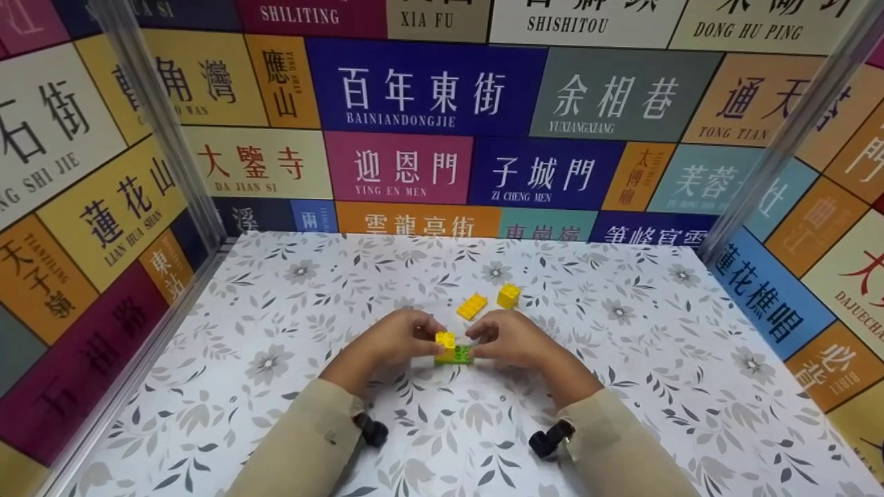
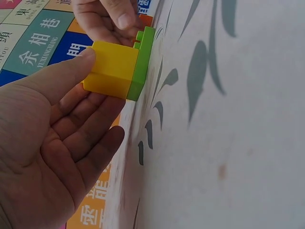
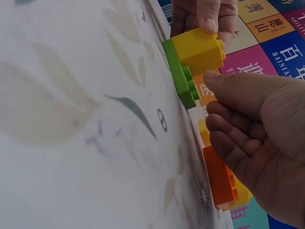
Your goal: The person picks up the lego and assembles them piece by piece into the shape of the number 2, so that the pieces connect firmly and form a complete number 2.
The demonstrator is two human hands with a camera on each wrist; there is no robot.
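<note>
Atop a studded green brick sits a yellow block, seemingly flush.

The head view looks forward and down from above the table toward the wall, while the 2 wrist views, low, close and tipped sideways, share the yellow block from opposite sides.

Block on left of base, slab behind, cube farther right
</note>
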